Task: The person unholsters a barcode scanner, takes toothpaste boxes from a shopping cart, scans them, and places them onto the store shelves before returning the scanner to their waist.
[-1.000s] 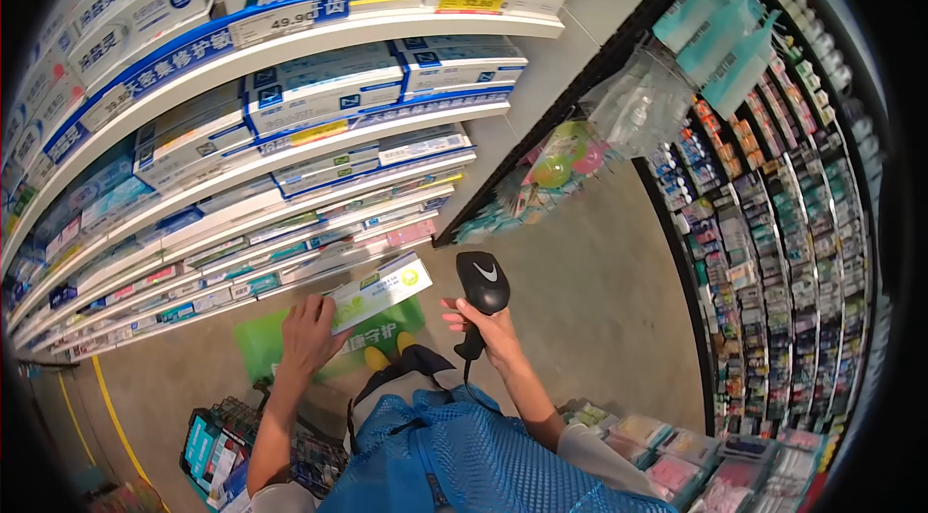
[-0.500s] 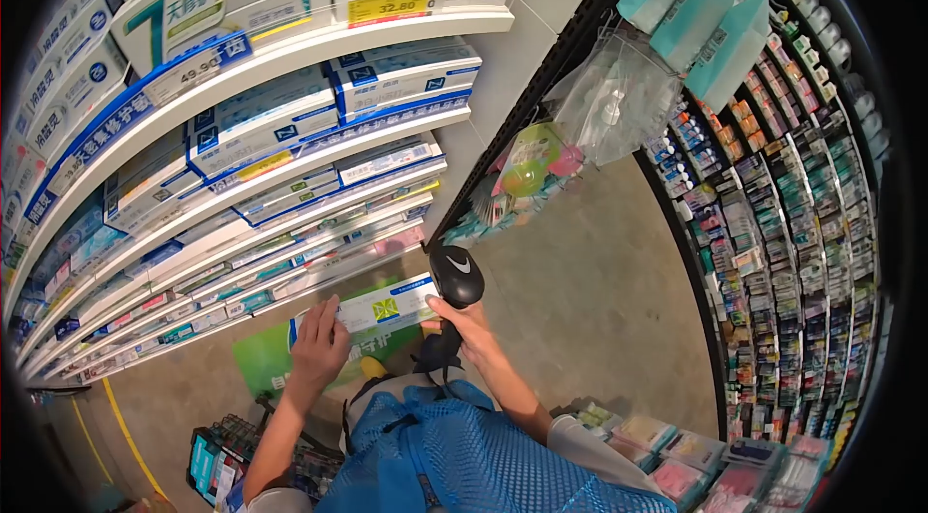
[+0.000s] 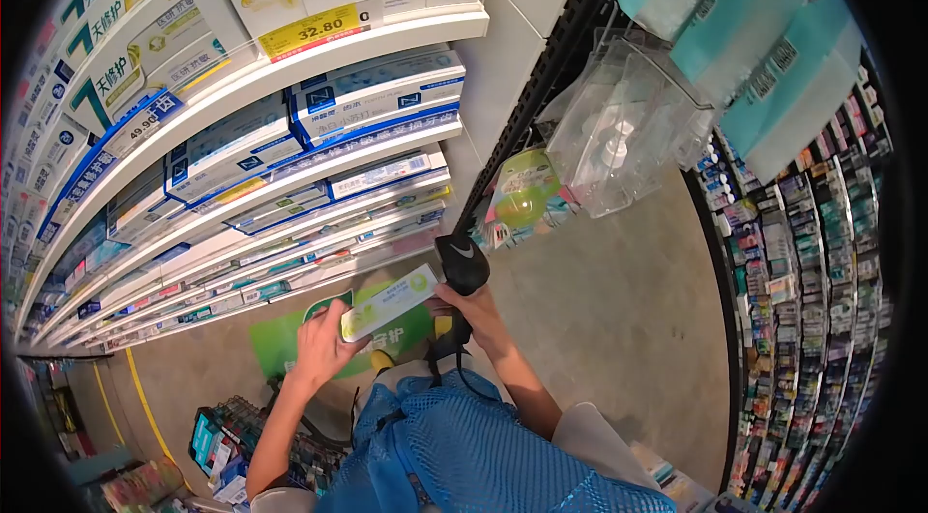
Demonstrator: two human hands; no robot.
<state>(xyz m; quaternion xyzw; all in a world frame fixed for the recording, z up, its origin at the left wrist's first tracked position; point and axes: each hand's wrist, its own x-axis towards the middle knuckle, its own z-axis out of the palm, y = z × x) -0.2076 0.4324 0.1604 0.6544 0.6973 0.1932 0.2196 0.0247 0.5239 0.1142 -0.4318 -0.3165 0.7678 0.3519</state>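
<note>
A long white box with green print (image 3: pixel 391 303) is held level in front of my body, over the floor. My left hand (image 3: pixel 327 344) grips its left end, fingers bent round it. My right hand (image 3: pixel 474 312) is closed on the handle of a black handheld scanner (image 3: pixel 462 264). The scanner's head points up toward the shelves, and the thumb side of this hand is at the box's right end. A cable hangs from the scanner's handle down to my blue mesh vest (image 3: pixel 454 440).
Shelves of boxed goods (image 3: pixel 377 102) curve along the left and front. Clear plastic holders (image 3: pixel 614 126) and teal bags (image 3: pixel 764 58) hang at upper right, with a packed rack (image 3: pixel 802 291) beyond. A filled basket (image 3: pixel 224 445) stands lower left, near a green floor sign (image 3: pixel 275 347).
The box has been turned, showing a different printed face, and it now tilts up to the right. The view has shifted closer to the shelf end and the hanging bags.
</note>
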